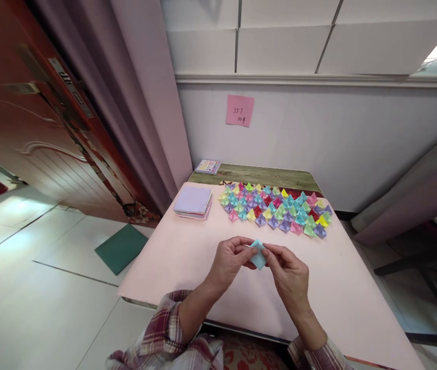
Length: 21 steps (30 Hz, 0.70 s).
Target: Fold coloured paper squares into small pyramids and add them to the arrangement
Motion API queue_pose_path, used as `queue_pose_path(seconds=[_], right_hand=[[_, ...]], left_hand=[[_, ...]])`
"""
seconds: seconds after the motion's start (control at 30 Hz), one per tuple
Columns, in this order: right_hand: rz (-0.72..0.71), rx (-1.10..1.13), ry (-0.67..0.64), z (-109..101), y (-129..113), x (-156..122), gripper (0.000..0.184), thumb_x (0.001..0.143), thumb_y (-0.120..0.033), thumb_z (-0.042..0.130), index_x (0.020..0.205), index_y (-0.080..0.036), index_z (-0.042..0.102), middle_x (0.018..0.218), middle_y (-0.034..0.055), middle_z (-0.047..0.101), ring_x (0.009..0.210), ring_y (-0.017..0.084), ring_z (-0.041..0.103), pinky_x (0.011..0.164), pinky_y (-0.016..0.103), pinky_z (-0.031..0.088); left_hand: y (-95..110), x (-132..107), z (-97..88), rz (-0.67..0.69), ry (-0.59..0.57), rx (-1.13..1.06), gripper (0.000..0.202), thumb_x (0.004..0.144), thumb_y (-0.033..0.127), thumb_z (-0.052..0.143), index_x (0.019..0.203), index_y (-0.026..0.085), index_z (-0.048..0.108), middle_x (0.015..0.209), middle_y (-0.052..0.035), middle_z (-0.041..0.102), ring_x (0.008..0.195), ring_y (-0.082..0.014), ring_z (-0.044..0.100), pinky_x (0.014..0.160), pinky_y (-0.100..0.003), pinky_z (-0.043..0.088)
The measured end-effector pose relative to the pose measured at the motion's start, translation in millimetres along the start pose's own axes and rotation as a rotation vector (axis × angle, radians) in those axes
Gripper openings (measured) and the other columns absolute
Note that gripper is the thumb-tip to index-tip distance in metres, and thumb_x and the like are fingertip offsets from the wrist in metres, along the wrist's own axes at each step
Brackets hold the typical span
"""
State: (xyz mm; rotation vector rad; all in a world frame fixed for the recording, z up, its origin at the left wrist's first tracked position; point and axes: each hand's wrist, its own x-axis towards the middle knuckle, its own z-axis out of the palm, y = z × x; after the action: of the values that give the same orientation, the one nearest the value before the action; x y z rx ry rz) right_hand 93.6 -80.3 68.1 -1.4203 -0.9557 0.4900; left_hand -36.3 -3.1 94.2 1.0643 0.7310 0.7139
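Between my two hands, above the front half of the table, is a small light-blue folded paper (258,260), diamond-shaped with a point at the top. My left hand (231,259) pinches its left side, the thumb lying on its face. From the right, my right hand (288,267) grips the other edge between thumb and fingers. Parts of the paper are covered by both thumbs. Beyond the hands, rows of folded paper pieces (274,222) in several colours stand close together.
A stack of square paper sheets (193,199) lies at the table's left, with a small printed packet (207,166) behind it. The pink-covered table (157,262) meets a white wall bearing a pink note (240,110). A green square (121,248) is on the floor.
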Motion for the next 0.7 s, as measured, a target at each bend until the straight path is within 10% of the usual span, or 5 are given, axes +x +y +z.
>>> queue_pose_path(seconds=[0.4, 0.7], right_hand=[[0.141, 0.073, -0.157, -4.5, 3.6, 1.8, 0.028, 0.082, -0.043, 0.068, 0.095, -0.018, 0.067, 0.078, 0.0046, 0.070, 0.066, 0.017, 0.065, 0.062, 0.028, 0.055], [-0.025, -0.086, -0.063, -6.5, -1.1, 0.3, 0.019, 0.085, -0.038, 0.065, 0.089, -0.020, 0.070, 0.083, 0.0048, 0.070, 0.072, 0.017, 0.065, 0.065, 0.027, 0.053]], left_hand=[[-5.2, 6.3, 0.4, -0.087, 0.012, -0.011, 0.039, 0.062, 0.042, 0.083, 0.081, 0.012, 0.069, 0.068, -0.0040, 0.068, 0.055, -0.0130, 0.062, 0.050, -0.023, 0.050], [-3.7, 4.9, 2.1, -0.052, 0.007, 0.023, 0.041, 0.063, 0.043, 0.082, 0.084, 0.010, 0.070, 0.067, -0.0058, 0.069, 0.056, -0.0145, 0.062, 0.052, -0.025, 0.051]])
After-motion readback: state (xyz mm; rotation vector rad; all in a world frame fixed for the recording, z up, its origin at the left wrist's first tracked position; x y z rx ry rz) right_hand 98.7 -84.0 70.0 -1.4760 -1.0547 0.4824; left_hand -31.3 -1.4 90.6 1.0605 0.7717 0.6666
